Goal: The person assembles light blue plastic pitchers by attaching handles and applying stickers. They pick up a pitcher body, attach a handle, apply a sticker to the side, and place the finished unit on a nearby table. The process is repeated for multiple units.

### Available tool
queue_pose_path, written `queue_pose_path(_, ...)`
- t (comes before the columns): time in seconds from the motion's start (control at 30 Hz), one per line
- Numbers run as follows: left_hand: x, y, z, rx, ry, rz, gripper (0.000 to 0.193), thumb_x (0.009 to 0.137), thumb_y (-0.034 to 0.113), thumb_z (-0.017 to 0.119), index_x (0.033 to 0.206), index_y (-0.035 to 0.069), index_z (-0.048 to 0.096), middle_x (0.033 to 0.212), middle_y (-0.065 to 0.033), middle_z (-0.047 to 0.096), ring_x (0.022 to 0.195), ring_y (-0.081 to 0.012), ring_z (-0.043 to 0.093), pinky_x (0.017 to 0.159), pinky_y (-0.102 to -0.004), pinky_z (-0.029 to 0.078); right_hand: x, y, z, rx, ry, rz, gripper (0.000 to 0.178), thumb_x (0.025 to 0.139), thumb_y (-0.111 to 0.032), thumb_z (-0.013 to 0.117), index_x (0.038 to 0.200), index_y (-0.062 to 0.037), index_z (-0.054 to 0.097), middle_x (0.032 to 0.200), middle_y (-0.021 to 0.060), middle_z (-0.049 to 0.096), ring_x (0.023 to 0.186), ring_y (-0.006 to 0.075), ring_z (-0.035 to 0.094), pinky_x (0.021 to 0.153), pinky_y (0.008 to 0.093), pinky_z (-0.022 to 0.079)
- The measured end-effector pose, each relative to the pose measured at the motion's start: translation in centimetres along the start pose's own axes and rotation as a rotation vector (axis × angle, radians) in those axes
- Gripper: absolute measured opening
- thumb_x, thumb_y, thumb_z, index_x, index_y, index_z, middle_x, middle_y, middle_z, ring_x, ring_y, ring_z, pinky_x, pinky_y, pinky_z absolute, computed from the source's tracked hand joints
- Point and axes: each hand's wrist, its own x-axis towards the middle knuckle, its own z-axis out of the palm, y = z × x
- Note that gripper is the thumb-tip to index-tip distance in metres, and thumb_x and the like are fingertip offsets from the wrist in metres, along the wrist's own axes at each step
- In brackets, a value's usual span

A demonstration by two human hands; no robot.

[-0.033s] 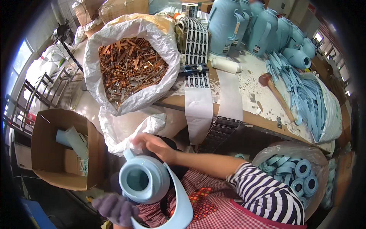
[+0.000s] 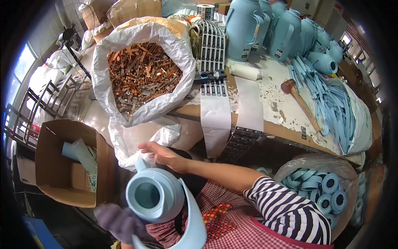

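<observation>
A light blue plastic flask body (image 2: 155,195) lies tilted in front of my apron, its round mouth turned up toward me. From its right side a broad curved handle (image 2: 197,220) swings down and round to the left. My left hand (image 2: 118,224), in a purple-grey knitted glove, is beside the handle's lower left end. Its fingers are smeared by motion, so their grip does not show. My bare right hand (image 2: 166,158) is just above the flask's spout, fingers stretched out and apart, holding nothing.
Ahead stands a white sack (image 2: 143,79) of rusty metal pieces. A cardboard box (image 2: 68,166) is at left. The worktable (image 2: 273,95) bears a label strip (image 2: 213,45), a hammer (image 2: 302,103), blue strips (image 2: 331,103) and several blue flasks (image 2: 242,29). A bag of blue rings (image 2: 319,186) is at right.
My left hand has moved slightly left, and the handle's lower end has shifted left with it. My right hand has moved a little up and its fingers have straightened.
</observation>
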Motion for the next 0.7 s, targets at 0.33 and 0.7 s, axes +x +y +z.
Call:
queue_pose_path(0.33,-10.8,-7.0,-8.3,-0.323,-0.072,-1.474,0.015,0.097,0.003,0.06,0.109,-0.002,0.066,0.108,-0.0043,0.065,0.101,-0.0132,0.059,0.092,-0.0272,0.047,-9.8,-25.4,-14.3,-0.22,0.296,-0.31,0.032,0.1,-0.024,0.059,0.124,-0.0033,0.06,0.115,0.0114,0.065,0.101,0.0215,0.065,0.091,0.0345,0.051)
queue_pose_path(0.7,-9.6,1.8,1.9,-0.349,-0.289,-1.351,0.02,0.094,0.002,0.059,0.112,-0.002,0.067,0.109,-0.0091,0.069,0.102,-0.0176,0.064,0.094,-0.0304,0.049,-0.7,-46.6,-36.2,-1.067,1.306,-0.674,0.027,0.08,-0.02,0.087,0.086,-0.0054,0.064,0.078,0.0067,0.062,0.069,0.0212,0.059,0.067,0.0397,0.049)
